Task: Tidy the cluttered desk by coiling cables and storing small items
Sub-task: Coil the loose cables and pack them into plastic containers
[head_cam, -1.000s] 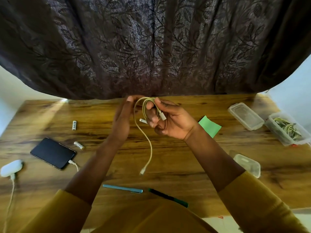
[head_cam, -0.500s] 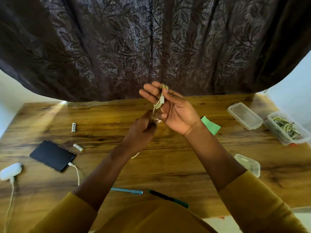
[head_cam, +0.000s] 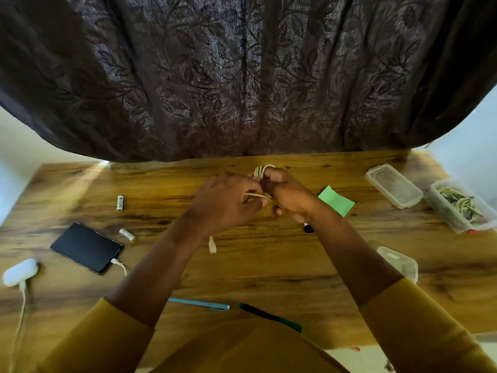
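Both hands around the coiled cable above the desk.

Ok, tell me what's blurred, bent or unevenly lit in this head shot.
Head view: the left hand and right hand on the cable are motion-smeared; the wide lens bows the curtain hem and desk edges; a pale light streak crosses the desk's far left corner; the phone looks sharper.

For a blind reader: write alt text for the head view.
Both hands, left hand and right hand, hold a cream cable being coiled above a wooden desk. A phone, two batteries and pens lie around.
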The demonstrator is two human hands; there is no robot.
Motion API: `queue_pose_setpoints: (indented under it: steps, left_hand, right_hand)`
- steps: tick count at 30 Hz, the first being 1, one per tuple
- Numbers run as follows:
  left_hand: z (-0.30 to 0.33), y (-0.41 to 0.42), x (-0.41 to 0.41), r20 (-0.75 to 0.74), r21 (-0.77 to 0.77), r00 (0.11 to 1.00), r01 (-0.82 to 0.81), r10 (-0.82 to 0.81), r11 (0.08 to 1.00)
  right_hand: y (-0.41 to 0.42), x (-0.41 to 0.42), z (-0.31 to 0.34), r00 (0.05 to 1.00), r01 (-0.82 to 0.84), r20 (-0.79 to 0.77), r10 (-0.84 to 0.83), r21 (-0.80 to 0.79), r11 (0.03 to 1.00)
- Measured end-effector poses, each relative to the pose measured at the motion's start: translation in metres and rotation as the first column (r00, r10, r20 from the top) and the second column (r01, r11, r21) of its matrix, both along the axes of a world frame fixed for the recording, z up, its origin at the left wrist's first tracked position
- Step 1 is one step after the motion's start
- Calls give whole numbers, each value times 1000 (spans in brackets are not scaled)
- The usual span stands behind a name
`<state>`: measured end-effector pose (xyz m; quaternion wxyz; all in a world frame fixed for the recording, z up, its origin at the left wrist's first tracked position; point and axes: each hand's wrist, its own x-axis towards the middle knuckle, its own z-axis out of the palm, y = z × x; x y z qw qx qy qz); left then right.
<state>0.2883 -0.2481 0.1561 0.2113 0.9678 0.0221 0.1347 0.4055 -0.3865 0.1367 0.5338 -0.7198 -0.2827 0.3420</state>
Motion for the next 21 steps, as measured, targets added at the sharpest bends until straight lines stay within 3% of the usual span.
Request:
queue_pose_setpoints:
  steps: [3, 6, 10, 13, 16, 21]
  left_hand:
    - [13, 10, 1, -5, -76, 1000, -20, 20, 997]
    - [19, 18, 5, 9, -232, 1000, -7, 9, 973]
    - [11, 31, 9, 78, -462, 997, 28, 9, 886]
    - [4, 35, 12, 152, -528, 988, 53, 33, 848]
    - [-1, 38, 14, 198, -564, 979, 78, 43, 822]
    - [-8, 40, 13, 207, -621, 975, 69, 79, 781]
  right_hand:
    - [-2, -6, -4, 1000, -18, 24, 20, -72, 997]
    - [-3, -11, -6, 967, -108, -229, 112, 29, 994]
    - [-2, -9, -9, 826, -198, -487, 282, 219, 956]
    - [0, -7, -11, 648, -219, -638, 415, 367, 904]
    - [2, -10, -11, 555, -197, -685, 472, 443, 875]
    - [3, -15, -10, 528, -130, -720, 449, 454, 881]
